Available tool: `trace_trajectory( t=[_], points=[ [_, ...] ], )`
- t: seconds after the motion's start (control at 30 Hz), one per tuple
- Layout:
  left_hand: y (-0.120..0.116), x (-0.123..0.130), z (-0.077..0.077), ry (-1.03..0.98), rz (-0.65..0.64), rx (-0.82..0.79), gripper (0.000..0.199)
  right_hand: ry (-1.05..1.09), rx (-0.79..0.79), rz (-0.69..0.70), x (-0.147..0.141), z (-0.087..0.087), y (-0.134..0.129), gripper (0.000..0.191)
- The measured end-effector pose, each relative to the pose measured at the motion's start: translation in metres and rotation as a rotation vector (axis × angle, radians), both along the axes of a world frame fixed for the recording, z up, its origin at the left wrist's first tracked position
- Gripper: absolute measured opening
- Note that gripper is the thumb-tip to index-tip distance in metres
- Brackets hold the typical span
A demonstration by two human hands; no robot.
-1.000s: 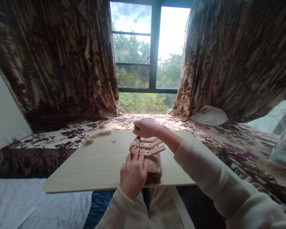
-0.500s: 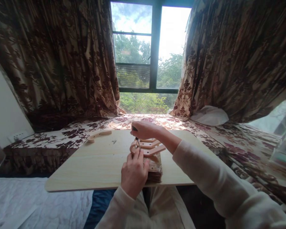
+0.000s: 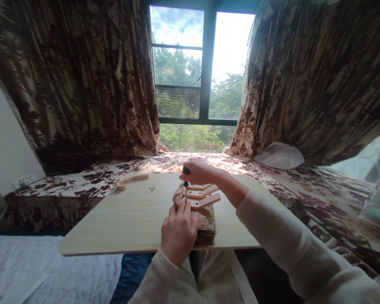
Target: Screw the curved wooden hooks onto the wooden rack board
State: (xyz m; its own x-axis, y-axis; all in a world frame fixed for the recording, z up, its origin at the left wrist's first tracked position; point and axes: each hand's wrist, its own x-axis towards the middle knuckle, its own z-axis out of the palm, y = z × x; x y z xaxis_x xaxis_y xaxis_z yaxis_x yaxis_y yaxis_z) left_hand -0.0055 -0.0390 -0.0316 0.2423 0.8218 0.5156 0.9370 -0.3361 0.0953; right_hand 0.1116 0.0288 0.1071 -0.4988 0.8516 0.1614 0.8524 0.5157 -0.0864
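Observation:
A screwdriver [image 3: 186,184] with a black handle stands nearly upright in my right hand [image 3: 198,172], its fingers wrapped round the handle. Its shaft runs down to a curved wooden piece [image 3: 205,203] with small dark holes. My left hand [image 3: 179,230] is closed at the near end of that piece, fingertips pressed together beside the screwdriver's tip, which they partly hide. Behind it lie more bent wooden pieces [image 3: 198,193] of the same kind. Under them is a brown stack [image 3: 207,236] that looks wrapped in clear plastic.
The pale wooden table [image 3: 114,228] spans my lap. Another curved wooden piece [image 3: 133,180] lies at its far left, with small dark bits [image 3: 151,189] nearby. Beyond are a flowered window ledge [image 3: 190,158], a white bag [image 3: 278,155] and patterned curtains.
My right hand has shifted slightly to the right, and the screwdriver now stands more upright. My left hand has stayed in place.

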Motion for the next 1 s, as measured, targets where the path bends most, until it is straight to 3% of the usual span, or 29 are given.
trace_trajectory(
  t=[0.4, 0.63, 0.87, 1.0],
  points=[
    [0.006, -0.002, -0.002, 0.003, 0.033, -0.005, 0.043, 0.121, 0.045, -0.033, 0.0, -0.015, 0.0, 0.029],
    [0.005, -0.004, -0.002, 0.015, 0.034, -0.022, 0.043, 0.029, -0.011, 0.039, 0.007, -0.002, 0.0, 0.026],
    [0.004, -0.002, 0.0, 0.02, 0.038, -0.024, 0.043, -0.058, 0.038, -0.039, -0.002, 0.004, 0.003, 0.029],
    [0.003, -0.002, 0.0, 0.017, 0.038, -0.014, 0.044, -0.105, 0.027, 0.046, -0.008, 0.014, -0.005, 0.026]
  ],
)
